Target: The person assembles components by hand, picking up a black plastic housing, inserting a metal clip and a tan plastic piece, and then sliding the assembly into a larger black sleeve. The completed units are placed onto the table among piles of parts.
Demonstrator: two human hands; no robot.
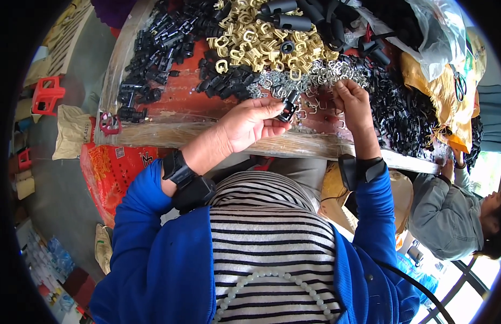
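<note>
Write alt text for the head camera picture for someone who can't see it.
Seen from above, the left hand pinches a small black plastic part while the right hand picks at a pile of silver metal clips. Heaps of black parts and tan clips cover the table.

Two hands work at the table: the left hand (249, 125) holds one small black plastic part (289, 106), and the right hand (354, 102) reaches into one heap of silver metal clips (315, 75). One heap of beige plastic rings (261, 38) and two clusters of black plastic parts (158, 48) lie too densely piled to count singly. One red stool (47, 94) stands on the floor.
</note>
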